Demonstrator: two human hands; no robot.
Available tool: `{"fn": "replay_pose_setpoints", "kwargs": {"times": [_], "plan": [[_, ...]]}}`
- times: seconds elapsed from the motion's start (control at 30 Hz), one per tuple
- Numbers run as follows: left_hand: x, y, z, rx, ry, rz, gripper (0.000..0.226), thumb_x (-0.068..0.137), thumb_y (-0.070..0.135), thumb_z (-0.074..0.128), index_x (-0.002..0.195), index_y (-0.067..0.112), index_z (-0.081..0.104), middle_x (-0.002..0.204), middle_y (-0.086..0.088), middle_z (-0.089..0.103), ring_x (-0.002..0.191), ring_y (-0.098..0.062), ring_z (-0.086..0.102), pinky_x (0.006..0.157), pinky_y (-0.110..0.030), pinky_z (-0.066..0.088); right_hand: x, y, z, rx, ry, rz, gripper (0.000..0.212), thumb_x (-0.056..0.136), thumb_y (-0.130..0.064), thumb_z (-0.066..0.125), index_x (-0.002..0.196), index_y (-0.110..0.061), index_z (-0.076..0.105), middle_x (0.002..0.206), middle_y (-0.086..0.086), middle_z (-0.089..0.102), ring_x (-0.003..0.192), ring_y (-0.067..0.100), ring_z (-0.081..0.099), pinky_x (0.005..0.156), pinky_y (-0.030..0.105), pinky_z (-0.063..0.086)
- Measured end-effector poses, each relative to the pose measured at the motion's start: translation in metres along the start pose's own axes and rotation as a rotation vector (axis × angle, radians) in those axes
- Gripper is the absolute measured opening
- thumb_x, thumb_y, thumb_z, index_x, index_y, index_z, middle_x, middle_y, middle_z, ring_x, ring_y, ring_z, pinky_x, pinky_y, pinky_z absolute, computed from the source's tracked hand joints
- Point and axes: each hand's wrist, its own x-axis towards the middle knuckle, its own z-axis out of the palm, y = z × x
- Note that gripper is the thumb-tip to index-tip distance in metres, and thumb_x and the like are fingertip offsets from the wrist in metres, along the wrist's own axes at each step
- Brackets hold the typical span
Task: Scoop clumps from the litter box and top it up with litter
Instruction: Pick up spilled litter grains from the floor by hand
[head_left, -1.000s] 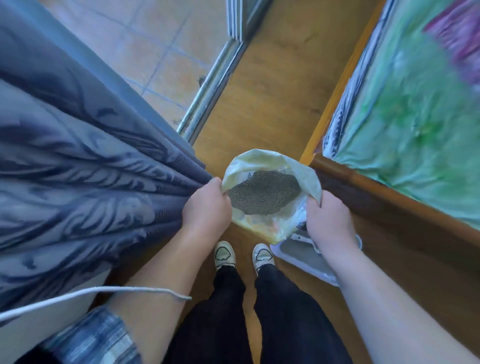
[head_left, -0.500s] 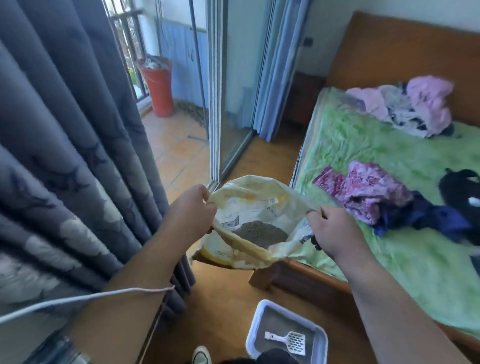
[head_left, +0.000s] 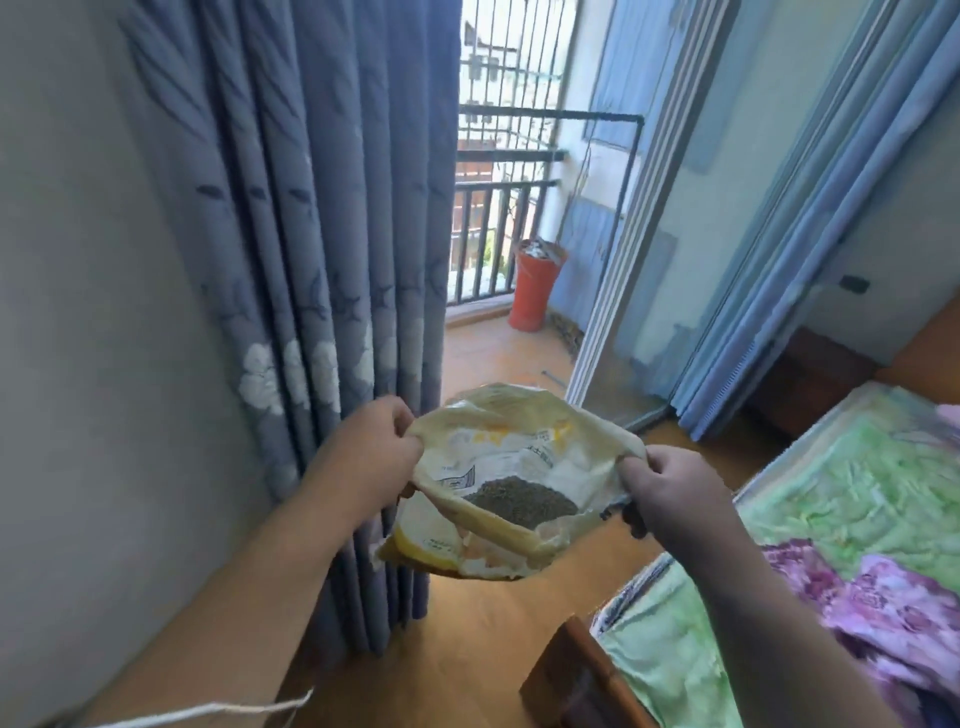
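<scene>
While pulled open at the mouth, held up in mid-air over the wooden floor: cream-and-yellow litter bag, with grey litter pooled low inside.

Left hand: fingers curled tight over the left edge of the rim, thumb pinching from above, forearm reaching in from the lower left, close beside the blue curtain.

Right hand: fingers folded round the right edge of the rim, knuckles toward the camera, forearm rising from the lower right above the green bedspread.

Both arms stretched forward, the 2 hands roughly level and well apart, bag mouth taut between them and tipped toward the camera.

Against 0.5 s ago: same 2 grips on the same rim edges, mouth drawn wider and flatter. View swung upward and leftward, so litter box and scoop, then at the bottom edge, now out of sight. More curtain showing, plus balcony railing and the whole orange bucket.

Against 1 s ago: no longer looking straight down past the bag at the shoes.
</scene>
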Motion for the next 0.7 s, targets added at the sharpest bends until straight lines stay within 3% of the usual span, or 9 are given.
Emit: {"fn": "replay_pose_setpoints", "kwargs": {"times": [0.07, 0.2, 0.4, 0.53, 0.7], "plan": [[-0.028, -0.009, -0.012, 0.021, 0.047, -0.071, 0.010, 0.087, 0.021, 0.059, 0.078, 0.024, 0.057, 0.062, 0.007, 0.063, 0.048, 0.008, 0.058, 0.052, -0.028, 0.044, -0.004, -0.006, 0.008, -0.005, -0.089, -0.064, 0.033, 0.090, -0.019, 0.054, 0.063, -0.006, 0.065, 0.051, 0.007, 0.065, 0.044, 0.020, 0.062, 0.052, 0.037, 0.050], [-0.089, -0.036, -0.046, 0.027, 0.143, -0.229, 0.012, 0.088, 0.018, 0.060, 0.078, 0.023, 0.056, 0.062, 0.005, 0.063, 0.043, -0.002, 0.058, 0.048, -0.025, 0.045, -0.021, -0.035, 0.035, -0.022, -0.266, -0.189, 0.034, 0.091, -0.018, 0.051, 0.065, -0.002, 0.065, 0.050, 0.007, 0.065, 0.042, 0.018, 0.061, 0.050, 0.031, 0.047], [-0.202, -0.081, -0.113, -0.025, 0.334, -0.448, 0.011, 0.086, 0.016, 0.057, 0.076, 0.020, 0.059, 0.056, 0.001, 0.068, 0.046, -0.010, 0.066, 0.053, -0.035, 0.054, -0.071, -0.093, 0.094, -0.024, -0.498, -0.383, 0.037, 0.090, -0.024, 0.050, 0.067, 0.001, 0.063, 0.054, 0.013, 0.066, 0.050, 0.028, 0.063, 0.057, 0.042, 0.052], [-0.281, -0.114, -0.154, -0.048, 0.480, -0.604, 0.007, 0.085, 0.013, 0.055, 0.081, 0.018, 0.059, 0.057, -0.001, 0.070, 0.048, -0.015, 0.068, 0.064, -0.044, 0.060, -0.121, -0.138, 0.137, -0.034, -0.634, -0.495, 0.038, 0.091, -0.029, 0.051, 0.075, 0.002, 0.065, 0.053, 0.010, 0.062, 0.052, 0.023, 0.058, 0.053, 0.031, 0.042], [-0.375, -0.145, -0.197, -0.051, 0.648, -0.772, 0.008, 0.087, 0.011, 0.054, 0.083, 0.015, 0.058, 0.058, -0.001, 0.070, 0.048, -0.013, 0.067, 0.058, -0.035, 0.056, -0.196, -0.196, 0.185, -0.052, -0.786, -0.626, 0.036, 0.092, -0.026, 0.049, 0.070, -0.003, 0.066, 0.052, 0.006, 0.066, 0.055, 0.023, 0.064, 0.061, 0.033, 0.050]]}}
